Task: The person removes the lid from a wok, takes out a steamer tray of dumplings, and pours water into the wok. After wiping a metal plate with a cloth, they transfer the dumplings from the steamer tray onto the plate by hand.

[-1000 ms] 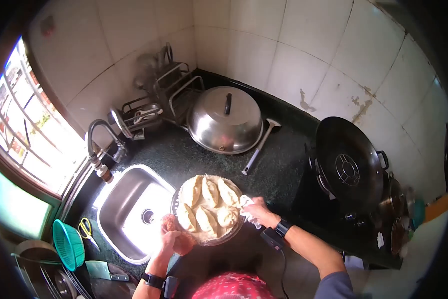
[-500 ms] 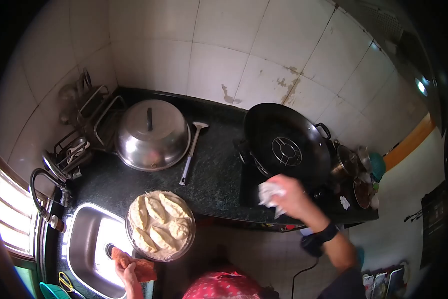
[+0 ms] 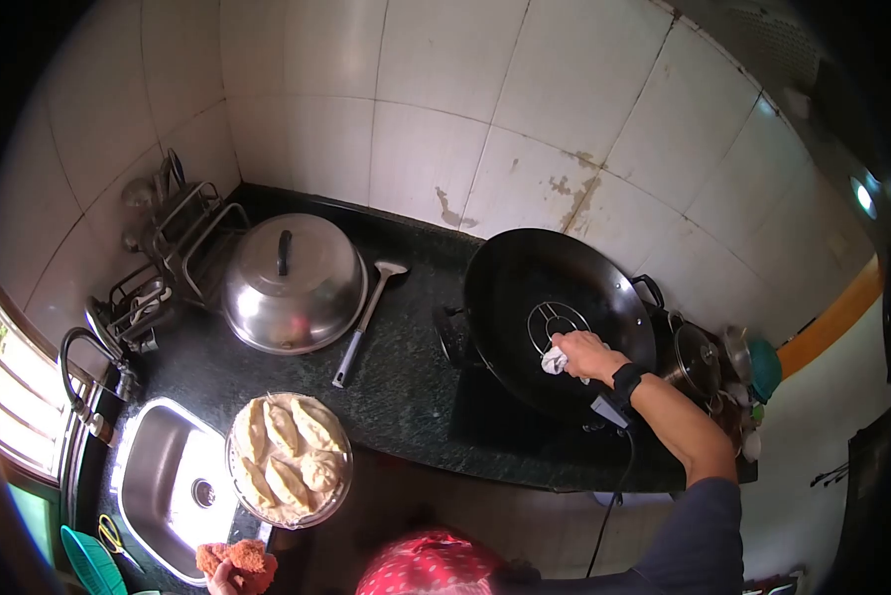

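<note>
My right hand [image 3: 588, 355] reaches into a black wok [image 3: 510, 273] with its fingers closed on a crumpled white cloth [image 3: 554, 362]. A round wire steaming rack [image 3: 537, 308] stands in the bottom of the wok, and the cloth is right at its near edge. At the lower left, my left hand [image 3: 223, 579] grips a fuzzy orange-brown cloth [image 3: 248, 562], partly cut off by the frame edge. Close beyond it, a round plate [image 3: 341, 486] of pale, folded dumplings [image 3: 284, 426] overlaps the edge of the sink.
A steel sink [image 3: 153, 481] with a black tap [image 3: 73, 342] lies at left, beside scissors [image 3: 110, 531] and a green basket [image 3: 88, 560]. A domed lid [image 3: 302, 293] and spatula [image 3: 364, 325] rest on the dark counter [image 3: 406, 377]. Pots [image 3: 697, 359] crowd the wok's right side.
My right hand has moved from in front of the wok into it with the white cloth. My left hand, holding the orange-brown cloth, has shifted down and left from the sink drain. The view has shifted slightly.
</note>
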Tool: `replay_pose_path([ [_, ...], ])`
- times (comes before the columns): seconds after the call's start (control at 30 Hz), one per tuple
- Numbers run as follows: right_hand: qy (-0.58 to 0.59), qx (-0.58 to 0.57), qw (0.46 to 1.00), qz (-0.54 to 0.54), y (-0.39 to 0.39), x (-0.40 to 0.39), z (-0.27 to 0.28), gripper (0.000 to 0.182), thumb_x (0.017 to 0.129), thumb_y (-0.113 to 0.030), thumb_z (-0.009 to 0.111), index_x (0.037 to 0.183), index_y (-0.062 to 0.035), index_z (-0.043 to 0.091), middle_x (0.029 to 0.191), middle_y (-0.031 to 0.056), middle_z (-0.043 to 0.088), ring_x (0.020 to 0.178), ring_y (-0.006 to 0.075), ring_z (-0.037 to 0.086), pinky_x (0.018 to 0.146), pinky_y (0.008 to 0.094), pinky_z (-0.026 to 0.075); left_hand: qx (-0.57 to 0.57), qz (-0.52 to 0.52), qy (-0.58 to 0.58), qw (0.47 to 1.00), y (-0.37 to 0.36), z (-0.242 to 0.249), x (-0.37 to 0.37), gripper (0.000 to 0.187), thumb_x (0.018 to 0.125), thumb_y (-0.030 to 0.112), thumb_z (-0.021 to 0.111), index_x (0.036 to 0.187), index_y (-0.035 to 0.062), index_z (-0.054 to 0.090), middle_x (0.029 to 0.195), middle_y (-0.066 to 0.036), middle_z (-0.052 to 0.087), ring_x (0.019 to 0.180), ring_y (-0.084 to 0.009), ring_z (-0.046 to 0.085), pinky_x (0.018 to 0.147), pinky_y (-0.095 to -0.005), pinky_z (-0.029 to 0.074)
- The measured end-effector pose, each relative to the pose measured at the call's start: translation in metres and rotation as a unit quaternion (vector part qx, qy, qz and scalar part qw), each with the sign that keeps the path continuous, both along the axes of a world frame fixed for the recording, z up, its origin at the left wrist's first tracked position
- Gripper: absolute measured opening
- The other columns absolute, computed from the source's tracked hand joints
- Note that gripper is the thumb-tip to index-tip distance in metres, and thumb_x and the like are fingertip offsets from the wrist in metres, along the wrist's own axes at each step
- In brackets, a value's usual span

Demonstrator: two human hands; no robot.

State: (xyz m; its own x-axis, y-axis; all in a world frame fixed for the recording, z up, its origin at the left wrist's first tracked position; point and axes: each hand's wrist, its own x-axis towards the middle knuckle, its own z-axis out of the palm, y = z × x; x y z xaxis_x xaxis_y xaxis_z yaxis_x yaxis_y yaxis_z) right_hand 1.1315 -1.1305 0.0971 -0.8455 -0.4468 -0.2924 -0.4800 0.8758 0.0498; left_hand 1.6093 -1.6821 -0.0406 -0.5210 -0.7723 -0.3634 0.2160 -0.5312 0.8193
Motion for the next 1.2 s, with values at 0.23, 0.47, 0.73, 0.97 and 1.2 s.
replay_pose_path([
  [0.23,0.049,-0.064,0.996,0.038,0.009,-0.016,-0.016,0.030,0.071,-0.003,0.063,0.099,-0.0018,0.055,0.092,0.0211,0.065,0.092,0.0397,0.063,0.081,0.0485,0.050,0.031,0.007,-0.009,0.999,0.046,0.036,-0.015,0.042,0.075,-0.005,0.050,0.116,0.0013,0.046,0.103,-0.011,0.057,0.096,-0.0301,0.062,0.085,-0.0451,0.054],
  [0.47,0.107,-0.146,0.983,0.014,-0.014,0.011,0.036,0.030,0.067,0.000,0.066,0.095,-0.0062,0.057,0.090,0.0143,0.063,0.088,0.0343,0.062,0.077,0.0427,0.050,0.047,0.023,-0.030,0.998,0.033,0.034,-0.013,0.046,0.073,-0.011,0.049,0.117,0.0022,0.049,0.103,-0.010,0.058,0.094,-0.0252,0.061,0.083,-0.0373,0.053],
  [0.73,-0.107,-0.463,0.880,-0.023,-0.154,0.111,0.078,0.034,0.075,0.009,0.055,0.108,-0.0006,0.057,0.094,0.0081,0.064,0.090,0.0152,0.063,0.079,0.0302,0.051,-0.040,-0.044,-0.132,0.989,-0.024,0.036,-0.034,0.038,0.071,-0.010,0.057,0.108,0.0009,0.057,0.091,-0.007,0.062,0.077,-0.0178,0.062,0.068,-0.0296,0.053],
  [0.97,-0.395,-0.538,0.711,-0.224,-0.218,0.174,-0.117,0.026,0.081,0.002,0.060,0.108,0.0031,0.060,0.096,0.0082,0.067,0.085,0.0144,0.065,0.074,0.0272,0.053,-0.137,-0.100,-0.160,0.972,-0.066,0.012,-0.067,0.033,0.063,-0.007,0.057,0.094,0.0018,0.061,0.080,-0.003,0.059,0.070,-0.0134,0.057,0.064,-0.0251,0.046],
  [1.2,-0.388,-0.526,0.665,-0.361,-0.246,0.202,-0.198,0.035,0.077,0.001,0.063,0.110,0.0054,0.054,0.096,0.0125,0.065,0.081,0.0187,0.066,0.068,0.0315,0.056,-0.211,-0.173,-0.123,0.954,-0.091,-0.010,-0.117,0.027,0.057,-0.012,0.046,0.077,0.0064,0.047,0.072,0.004,0.043,0.065,-0.0090,0.044,0.060,-0.0240,0.037],
])
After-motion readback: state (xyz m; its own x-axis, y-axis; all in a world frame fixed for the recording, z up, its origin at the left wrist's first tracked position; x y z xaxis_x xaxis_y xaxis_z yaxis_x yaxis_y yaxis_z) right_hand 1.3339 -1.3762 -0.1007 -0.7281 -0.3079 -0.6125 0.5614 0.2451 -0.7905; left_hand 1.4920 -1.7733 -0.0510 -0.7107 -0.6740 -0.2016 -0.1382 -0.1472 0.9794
